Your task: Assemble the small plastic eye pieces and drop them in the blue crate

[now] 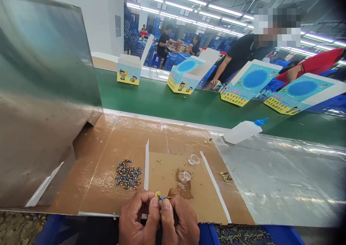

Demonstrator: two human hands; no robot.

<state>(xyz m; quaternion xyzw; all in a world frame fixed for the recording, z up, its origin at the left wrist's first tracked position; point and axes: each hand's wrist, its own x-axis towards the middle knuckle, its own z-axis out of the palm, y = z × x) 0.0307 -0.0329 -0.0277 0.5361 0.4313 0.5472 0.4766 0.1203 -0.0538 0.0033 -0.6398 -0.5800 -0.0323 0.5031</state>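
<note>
At the front edge of the cardboard, my left hand (137, 218) pinches a small round yellow disc (157, 194) between thumb and finger. Close against it, my right hand (180, 216) grips a tiny blue figurine (162, 198), its far end hidden by the fingertips. Disc and figurine meet between my thumbs; whether they are joined I cannot tell. To the left lies a pile of small blue, yellow and dark figurines (128, 174). Beyond my hands sits a small clear plastic cup (184, 176) on a stained patch, with a clear lid-like piece (194, 160) and a thin stick (202, 165) nearby.
Several printed boxes (181, 79) stand on the green conveyor (151, 97). A white bottle with a blue nozzle (242, 132) lies at right. Metal sheeting (45, 93) rises at left. Bins of discs (18, 226) and figurines (243, 234) sit below. A person (243, 52) leans across the line.
</note>
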